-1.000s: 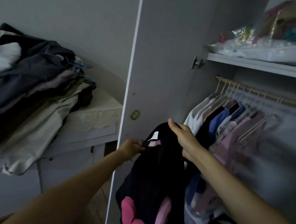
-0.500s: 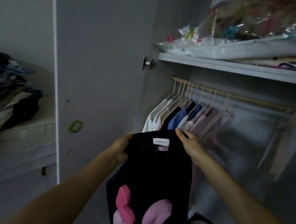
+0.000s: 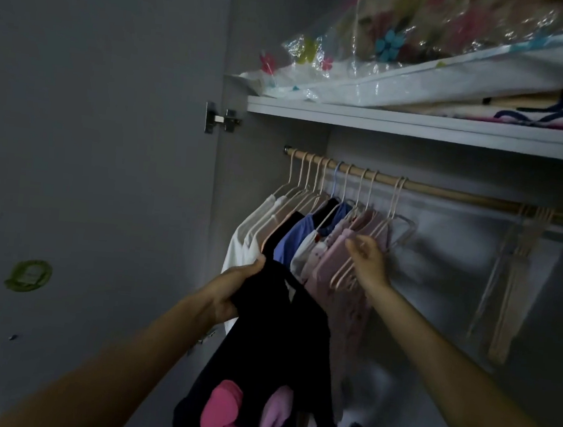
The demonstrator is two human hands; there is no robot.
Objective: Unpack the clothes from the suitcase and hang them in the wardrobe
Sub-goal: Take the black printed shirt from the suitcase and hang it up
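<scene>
1. Black fabric garment with pink petal shapes (image 3: 269, 360): hangs long axis vertical, neck end up, in front of the open wardrobe.
2. Left hand (image 3: 231, 291): fingers curled, gripping the garment's top edge.
3. Right hand (image 3: 368, 259): fingers pinching an empty pale pink hanger (image 3: 346, 271).
4. Wooden rail (image 3: 447, 193): carries hung clothes (image 3: 291, 238).
5. Grey shelf (image 3: 419, 128): holds plastic-wrapped bedding (image 3: 408, 60).

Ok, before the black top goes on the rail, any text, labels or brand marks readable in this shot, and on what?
None can be read.
Green round sticker on the wardrobe door: print too blurred.
Folded fabric on the shelf: dark blue loops, not legible as letters.
Black top in the left hand: no label showing.
</scene>
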